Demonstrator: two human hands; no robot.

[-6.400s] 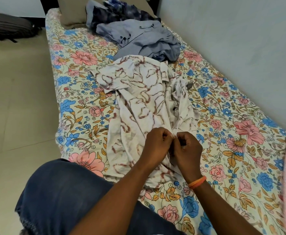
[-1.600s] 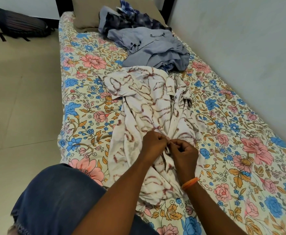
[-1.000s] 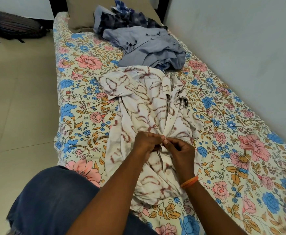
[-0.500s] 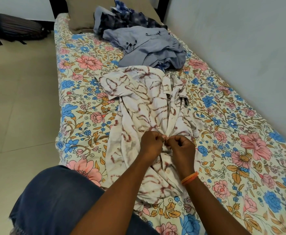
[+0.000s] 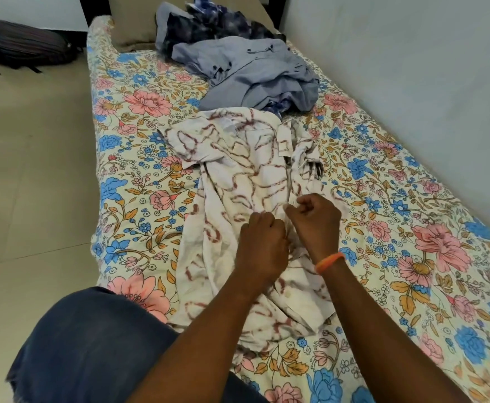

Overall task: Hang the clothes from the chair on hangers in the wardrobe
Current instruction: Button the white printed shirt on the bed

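Observation:
A white shirt with a maroon swirl print (image 5: 238, 175) lies spread lengthwise on the floral bed sheet (image 5: 397, 222). My left hand (image 5: 262, 245) pinches the shirt's front edge near its middle, fingers curled. My right hand (image 5: 315, 219), with an orange band on the wrist, pinches the opposite front edge just above and to the right. Both hands meet over the button line. No hanger or wardrobe is in view.
A grey-blue shirt (image 5: 255, 71) and a dark blue patterned garment (image 5: 209, 24) are heaped at the far end of the bed, by a brown pillow (image 5: 130, 21). A dark bag (image 5: 26, 43) lies on the tiled floor at left. A wall runs along the right.
Both hands have moved a little up the shirt's front, the right hand now higher than the left. The shirt itself stays on the bed.

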